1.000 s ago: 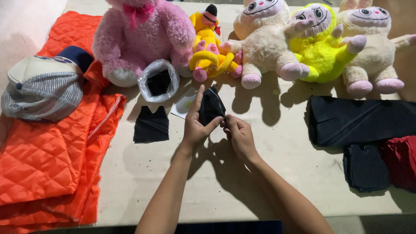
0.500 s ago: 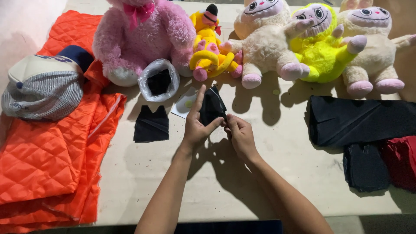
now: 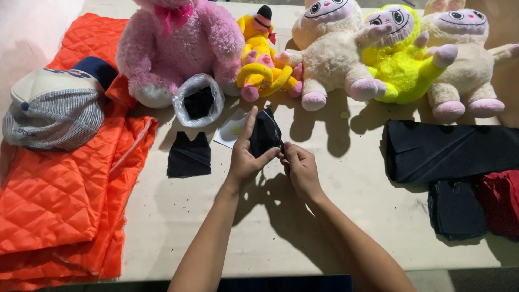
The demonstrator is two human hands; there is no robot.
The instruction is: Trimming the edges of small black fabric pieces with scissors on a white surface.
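Note:
My left hand (image 3: 244, 158) and my right hand (image 3: 300, 168) meet over the middle of the pale table (image 3: 346, 216), both pinching a small piece of black fabric (image 3: 264, 132). The left index finger points up along the fabric's left edge, and the left thumb presses its lower corner. Fingertips of the right hand grip the same corner from the right. Under the fabric lies a small white card (image 3: 229, 131). Another cut black fabric piece (image 3: 188, 156) lies flat to the left of my hands.
Plush toys line the back: a pink bear (image 3: 178, 48), a yellow toy (image 3: 261, 59), cream ones (image 3: 330, 48) and a yellow-green one (image 3: 397, 59). A clear bag (image 3: 198, 100) holds dark pieces. Orange quilted fabric (image 3: 54, 189) and a cap (image 3: 57, 111) lie left; dark (image 3: 448, 151) and red cloth (image 3: 500, 200) right.
Both hands stay on the black fabric piece with only slight finger movement at its lower corner. Nothing else has moved.

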